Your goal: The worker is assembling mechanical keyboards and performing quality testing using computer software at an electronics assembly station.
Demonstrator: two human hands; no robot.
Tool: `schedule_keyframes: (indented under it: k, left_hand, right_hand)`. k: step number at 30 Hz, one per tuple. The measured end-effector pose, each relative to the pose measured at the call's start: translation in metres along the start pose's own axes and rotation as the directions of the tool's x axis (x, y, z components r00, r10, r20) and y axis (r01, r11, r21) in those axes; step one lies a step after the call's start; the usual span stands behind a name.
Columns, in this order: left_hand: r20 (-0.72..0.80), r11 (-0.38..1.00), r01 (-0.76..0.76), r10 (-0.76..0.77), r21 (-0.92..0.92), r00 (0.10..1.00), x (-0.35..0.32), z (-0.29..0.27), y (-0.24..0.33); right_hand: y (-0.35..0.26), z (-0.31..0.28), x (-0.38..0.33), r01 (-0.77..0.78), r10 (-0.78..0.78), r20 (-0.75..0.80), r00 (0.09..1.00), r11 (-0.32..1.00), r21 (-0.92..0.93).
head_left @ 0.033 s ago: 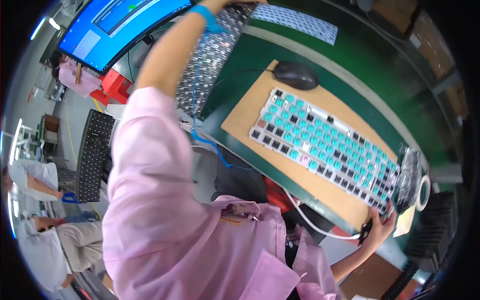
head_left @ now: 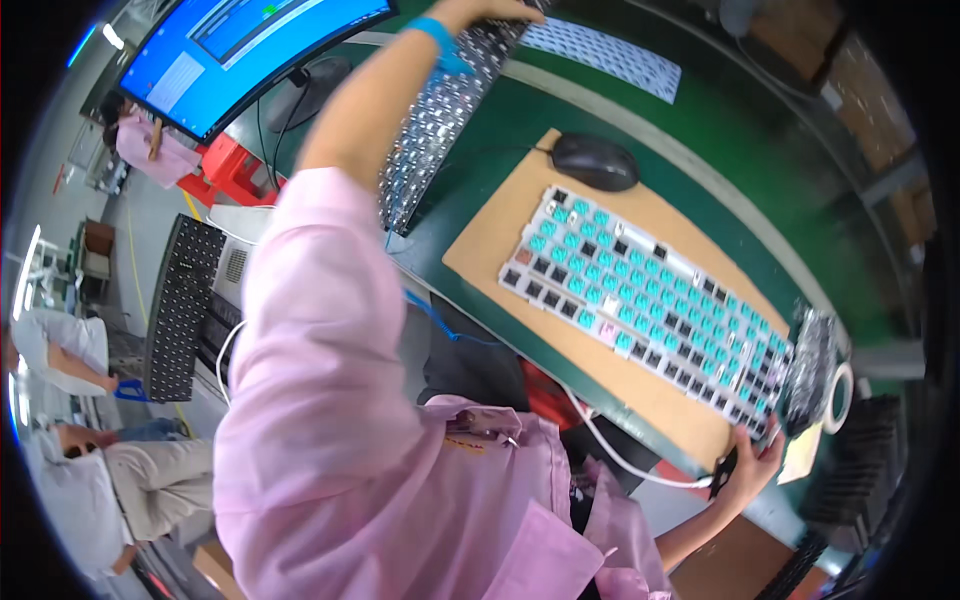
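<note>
A keyboard without keycaps [head_left: 640,300], white-framed with turquoise and black switches, lies slanted on a tan board [head_left: 480,235]. My right hand [head_left: 755,468] grips its near right corner between thumb and fingers. At the upper edge, my left hand [head_left: 490,12] is closed at the far end of a long dark tray [head_left: 440,115] with rows of shiny bumps; some of its fingers are cut off by the edge. A blue wrist strap [head_left: 438,42] is on my left wrist. The right wrist wears a black band [head_left: 724,472].
A black mouse [head_left: 595,162] rests beyond the keyboard. Behind it lies a white perforated panel [head_left: 605,58]. Right of the keyboard are a shiny wrapped bundle [head_left: 812,365] and a tape roll [head_left: 840,398]. A monitor [head_left: 250,55] stands far left; people work beyond.
The view has shifted slightly. My left hand and the upper part of the dark tray appear a little farther right. The right hand stays at the keyboard's corner.
</note>
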State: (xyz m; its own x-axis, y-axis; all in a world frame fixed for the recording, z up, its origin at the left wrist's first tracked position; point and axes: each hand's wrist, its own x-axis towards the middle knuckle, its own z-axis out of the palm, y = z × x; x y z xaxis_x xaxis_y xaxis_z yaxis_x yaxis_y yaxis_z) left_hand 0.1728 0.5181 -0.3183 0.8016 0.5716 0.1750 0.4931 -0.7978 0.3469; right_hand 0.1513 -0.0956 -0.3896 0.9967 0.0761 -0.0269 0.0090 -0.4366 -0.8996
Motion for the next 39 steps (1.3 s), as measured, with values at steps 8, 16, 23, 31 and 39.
schedule_keyframes:
  k: [8,16,23,31,39]
  left_hand:
    - [-0.344,0.981,0.003,-0.072,-0.195,0.936,-0.034,0.02,-0.017]
    - [-0.717,0.707,-0.131,-0.667,-0.695,0.202,-0.434,-0.134,-0.125]
    - [0.209,-0.087,-0.698,-0.974,-0.71,-0.091,-0.728,-0.212,-0.368]
    - [-0.089,0.219,-0.41,-0.946,-0.885,-0.312,-0.644,-0.147,-0.357]
    - [-0.137,0.322,-0.445,-0.907,-0.836,-0.399,-0.623,-0.17,-0.263]
  right_hand:
    - [0.013,-0.001,0.0,0.223,-0.243,-0.073,0.967,0.951,-0.214]
    - [-0.03,0.01,0.011,-0.101,0.118,-0.251,0.961,0.992,0.077]
    - [-0.095,0.024,-0.011,0.021,-0.026,-0.172,0.985,0.999,-0.029]
    - [-0.043,-0.01,-0.033,0.211,-0.29,-0.316,0.903,0.942,-0.262]
    - [-0.02,-0.007,-0.034,0.112,-0.304,0.212,0.929,0.777,0.62]
